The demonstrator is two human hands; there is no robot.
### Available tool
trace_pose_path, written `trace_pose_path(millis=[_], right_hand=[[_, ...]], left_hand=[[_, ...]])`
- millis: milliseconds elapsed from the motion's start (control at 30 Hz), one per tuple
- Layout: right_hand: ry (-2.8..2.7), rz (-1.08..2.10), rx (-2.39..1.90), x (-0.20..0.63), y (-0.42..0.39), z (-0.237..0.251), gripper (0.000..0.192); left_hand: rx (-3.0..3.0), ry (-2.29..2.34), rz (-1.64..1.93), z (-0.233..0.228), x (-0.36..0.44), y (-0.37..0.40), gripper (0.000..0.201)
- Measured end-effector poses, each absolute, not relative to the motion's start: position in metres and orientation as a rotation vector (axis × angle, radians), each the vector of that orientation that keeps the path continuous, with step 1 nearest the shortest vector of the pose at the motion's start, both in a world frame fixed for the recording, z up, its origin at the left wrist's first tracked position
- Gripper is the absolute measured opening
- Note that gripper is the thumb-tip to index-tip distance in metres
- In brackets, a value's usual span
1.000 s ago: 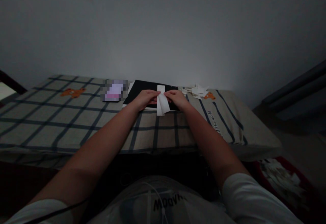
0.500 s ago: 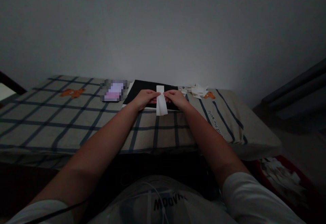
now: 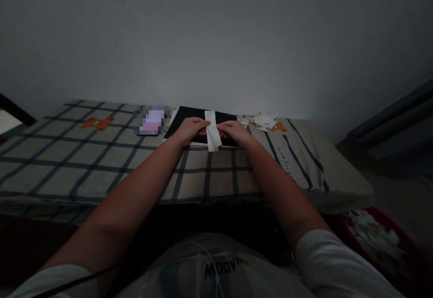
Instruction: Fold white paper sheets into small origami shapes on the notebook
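Hands: left hand (image 3: 190,128) and right hand (image 3: 234,131) both pinch a white paper strip (image 3: 213,131) above a black board (image 3: 189,116) on the checked bed (image 3: 84,162).

Blurred patch (image 3: 152,121) on my checked cover: unreadable. Paper strip (image 3: 212,131) partly hidden by my fingers. Red container (image 3: 379,239) cut off, dim.

A white paper strip (image 3: 212,131) lies over a black board (image 3: 189,116); the beige cloth (image 3: 84,158) has dark blue checks and orange bears.
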State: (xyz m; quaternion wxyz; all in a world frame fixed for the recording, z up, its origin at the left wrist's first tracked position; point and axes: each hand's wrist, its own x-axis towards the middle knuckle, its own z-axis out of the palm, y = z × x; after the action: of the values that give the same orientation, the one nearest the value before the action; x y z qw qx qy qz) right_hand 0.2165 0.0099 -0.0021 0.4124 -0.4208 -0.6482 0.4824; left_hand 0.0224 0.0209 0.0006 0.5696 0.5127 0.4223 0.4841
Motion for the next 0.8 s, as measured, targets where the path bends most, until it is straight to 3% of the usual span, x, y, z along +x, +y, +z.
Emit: trace_pose_path(millis=[400,800], right_hand=[[-1.575,1.041,-1.145,0.2158,0.0126,-0.0034,0.02],[-1.538,1.069,-1.128,0.2149,0.0127,-0.0009,0.016]], left_hand=[[1.191,0.932,1.008,0.0023,0.0243,0.0188,0.026],[1.25,0.978,0.979,-0.0014,0.0231,0.0209,0.017]])
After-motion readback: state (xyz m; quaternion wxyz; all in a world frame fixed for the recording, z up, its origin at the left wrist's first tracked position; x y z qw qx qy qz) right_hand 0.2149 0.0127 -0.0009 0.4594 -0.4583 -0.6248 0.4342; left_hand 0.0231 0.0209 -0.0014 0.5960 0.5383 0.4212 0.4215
